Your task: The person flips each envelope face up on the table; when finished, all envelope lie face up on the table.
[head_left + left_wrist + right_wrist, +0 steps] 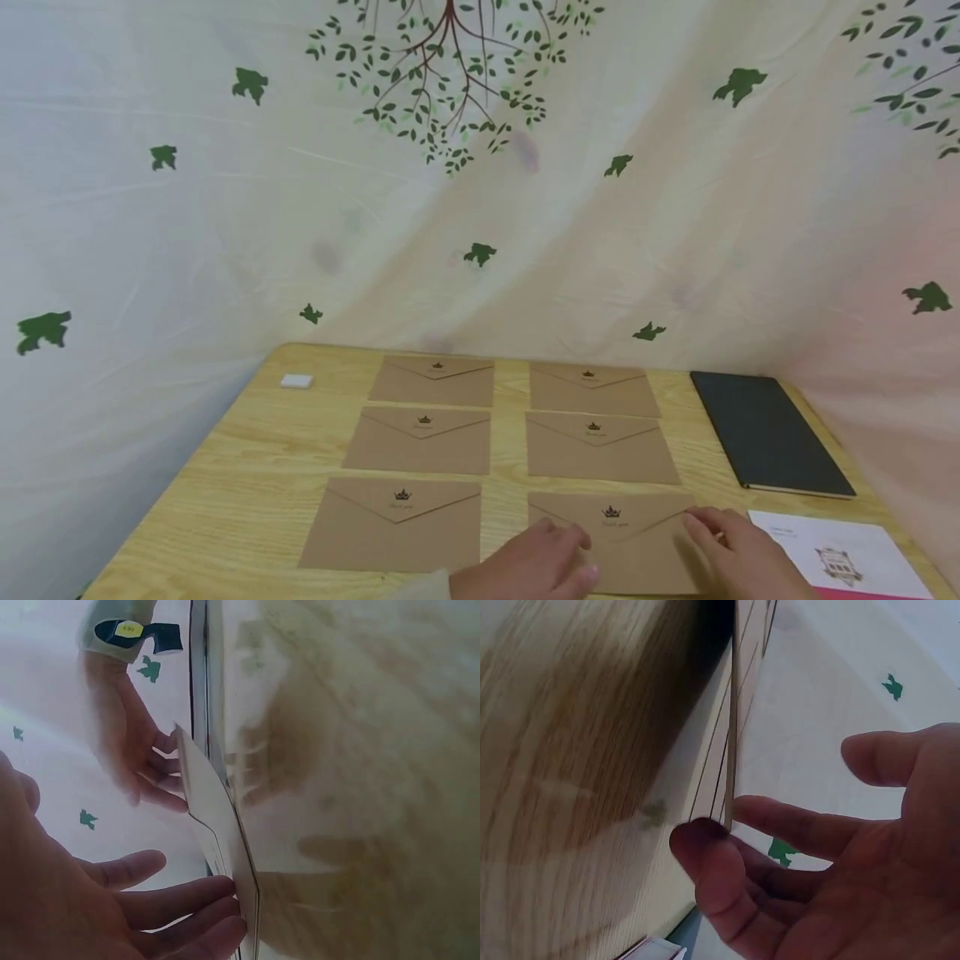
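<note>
A brown envelope (637,554) with a crown print lies at the front of the right column, with a hand at each side. My left hand (528,562) touches its left part with nearly straight fingertips, thumb side apart, as the left wrist view shows. At its right edge, my right hand (742,554) has curled fingers around the rim. In the right wrist view the envelope's thin edge (733,742) passes between the right fingers (787,825), with the thumb clear of it. That edge stands off the tabletop over a dark shadow.
More brown envelopes, such as the front-left one (393,542), lie in two columns on the wooden table (225,483). A black notebook (772,437) and a white printed card (840,550) are at the right. A small white block (297,382) sits back left.
</note>
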The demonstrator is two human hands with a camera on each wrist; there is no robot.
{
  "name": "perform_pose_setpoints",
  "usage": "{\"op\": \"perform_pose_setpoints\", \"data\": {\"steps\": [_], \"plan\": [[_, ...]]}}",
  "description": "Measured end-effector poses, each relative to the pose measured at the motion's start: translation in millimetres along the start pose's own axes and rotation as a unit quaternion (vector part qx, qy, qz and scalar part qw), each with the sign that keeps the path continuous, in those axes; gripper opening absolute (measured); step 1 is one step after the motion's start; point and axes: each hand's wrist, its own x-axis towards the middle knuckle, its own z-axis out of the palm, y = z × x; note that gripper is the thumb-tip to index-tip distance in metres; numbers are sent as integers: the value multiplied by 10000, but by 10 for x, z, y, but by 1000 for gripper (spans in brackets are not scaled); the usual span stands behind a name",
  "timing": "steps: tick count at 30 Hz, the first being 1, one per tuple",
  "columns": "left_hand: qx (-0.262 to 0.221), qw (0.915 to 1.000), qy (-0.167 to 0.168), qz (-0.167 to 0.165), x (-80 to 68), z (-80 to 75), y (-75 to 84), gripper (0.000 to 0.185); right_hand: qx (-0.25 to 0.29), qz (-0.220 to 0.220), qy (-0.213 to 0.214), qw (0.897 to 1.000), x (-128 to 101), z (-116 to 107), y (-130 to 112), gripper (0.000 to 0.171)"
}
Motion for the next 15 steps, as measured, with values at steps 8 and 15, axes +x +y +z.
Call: {"op": "perform_pose_setpoints", "data": {"steps": [8,15], "plan": [[253,9996,-41,-77,25,46,35,51,-348,94,-110,9993,81,91,44,69],[282,9996,-91,-33,34,52,36,53,-623,161,-203,9977,76,142,60,70]]}}
